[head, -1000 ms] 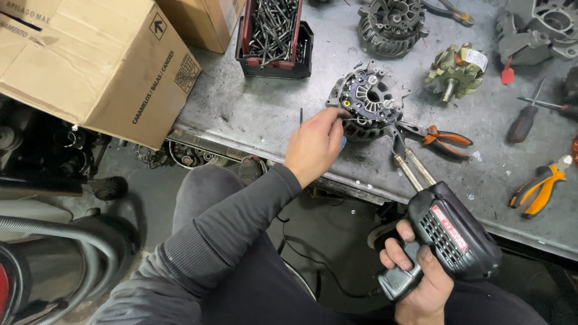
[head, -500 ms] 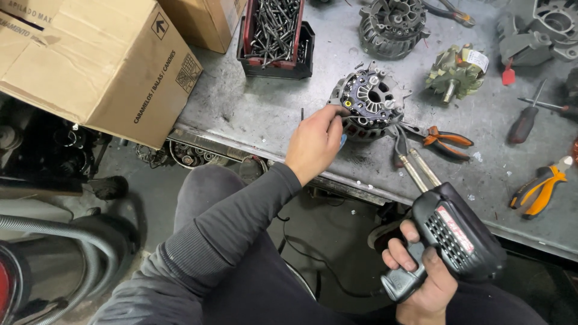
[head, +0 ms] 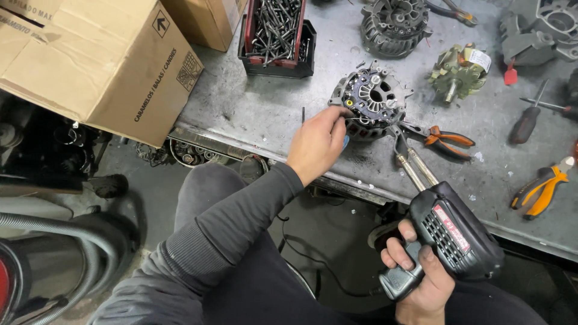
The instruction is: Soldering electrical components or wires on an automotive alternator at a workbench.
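While the left hand [head: 318, 143] rests on the grey metal table [head: 259, 114] just left of centre frame, its fingers are curled together against the near side of the alternator [head: 372, 99], which sits a bit above and right of centre, and there's something small and blue tucked under that hand but I can't tell what it is. The right hand [head: 418, 274], down in the lower right below the table edge, has its fingers wrapped tight around the grip of a black soldering gun [head: 454, 232], and the gun's two metal prongs reach up to touch the lower right side of the alternator. Just right of the alternator lie orange-handled pliers [head: 442, 139], and further right near the frame edge there's a second pair with orange and black handles [head: 539, 189]. A rotor [head: 456, 73] lies upper right, a screwdriver [head: 530, 117] beside it, another alternator housing [head: 394, 27] at top centre. A red and black bin of bolts [head: 277, 33] sits at the top, and a big cardboard box [head: 90, 66] fills the upper left
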